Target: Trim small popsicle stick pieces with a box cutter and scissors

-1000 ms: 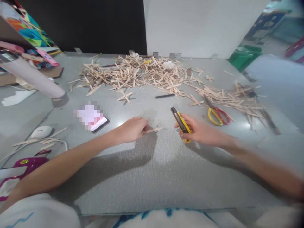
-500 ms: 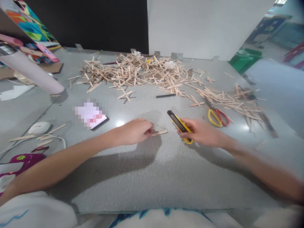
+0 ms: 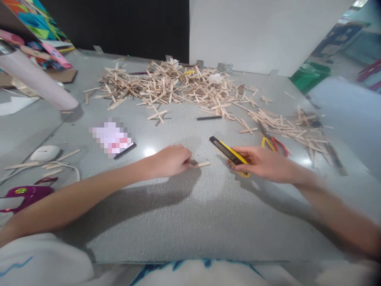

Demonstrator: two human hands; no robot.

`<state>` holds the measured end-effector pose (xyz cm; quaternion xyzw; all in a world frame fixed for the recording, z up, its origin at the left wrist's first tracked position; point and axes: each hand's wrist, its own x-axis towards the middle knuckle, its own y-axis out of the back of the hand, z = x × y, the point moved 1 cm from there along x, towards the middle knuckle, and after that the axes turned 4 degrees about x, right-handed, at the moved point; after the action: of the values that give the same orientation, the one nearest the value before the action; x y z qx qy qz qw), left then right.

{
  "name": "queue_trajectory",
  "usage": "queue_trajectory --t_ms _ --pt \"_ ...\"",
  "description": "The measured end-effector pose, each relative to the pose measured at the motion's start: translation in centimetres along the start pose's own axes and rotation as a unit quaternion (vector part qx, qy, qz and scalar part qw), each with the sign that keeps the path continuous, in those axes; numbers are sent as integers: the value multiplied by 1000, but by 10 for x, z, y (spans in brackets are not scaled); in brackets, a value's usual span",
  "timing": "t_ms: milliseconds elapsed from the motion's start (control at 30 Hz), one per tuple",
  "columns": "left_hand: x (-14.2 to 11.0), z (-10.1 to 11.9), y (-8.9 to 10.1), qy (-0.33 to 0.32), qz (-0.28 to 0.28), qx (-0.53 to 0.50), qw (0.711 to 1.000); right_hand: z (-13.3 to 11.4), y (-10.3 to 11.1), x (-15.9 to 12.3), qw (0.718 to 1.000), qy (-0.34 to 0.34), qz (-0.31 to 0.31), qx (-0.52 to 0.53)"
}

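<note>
The person's left hand is curling in low over the desk, its fingers pinching one end of a small wooden stick, the other end poking out rightward. Across a gap, the right hand is grasping a yellow-and-black utility knife, fingers wrapping its body, with scissors lying just beyond.

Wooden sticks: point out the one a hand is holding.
The stick jutting from the left hand toward the yellow cutter; the other sticks lie apart, untouched.
</note>
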<state>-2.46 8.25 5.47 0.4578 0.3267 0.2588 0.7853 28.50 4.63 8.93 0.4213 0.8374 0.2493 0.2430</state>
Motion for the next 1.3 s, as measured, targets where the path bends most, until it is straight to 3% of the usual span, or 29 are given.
queue_trajectory --t_ms 100,267,533,767,867,967,1033,1133,1233,1300 --pt "-2 3 1 -25 -44 -60 997 0 2 -2 998 -52 -18 38" --pt "0 2 3 -72 -82 -95 989 -1 4 -4 997 -66 4 40" --pt "4 -8 6 -10 68 -44 997 -13 4 -9 995 -97 26 -29" --pt "1 11 8 -35 100 -97 990 -20 -2 -10 998 -52 4 -46" --pt "-2 25 8 -54 67 -180 980 -22 -9 -11 999 -25 -8 -37" --pt "-6 34 5 -99 15 -257 961 -25 -13 -13 999 -27 26 -16" --pt "-6 35 4 -108 17 -287 952 -26 -13 -14 998 -37 38 29" --pt "-4 29 3 -101 64 -340 933 -22 -10 -13 982 -4 37 188" --pt "-2 24 4 -89 97 -414 901 -13 -12 -7 922 101 78 366" --pt "-1 23 3 -89 88 -448 885 -7 -22 -1 890 146 96 421"
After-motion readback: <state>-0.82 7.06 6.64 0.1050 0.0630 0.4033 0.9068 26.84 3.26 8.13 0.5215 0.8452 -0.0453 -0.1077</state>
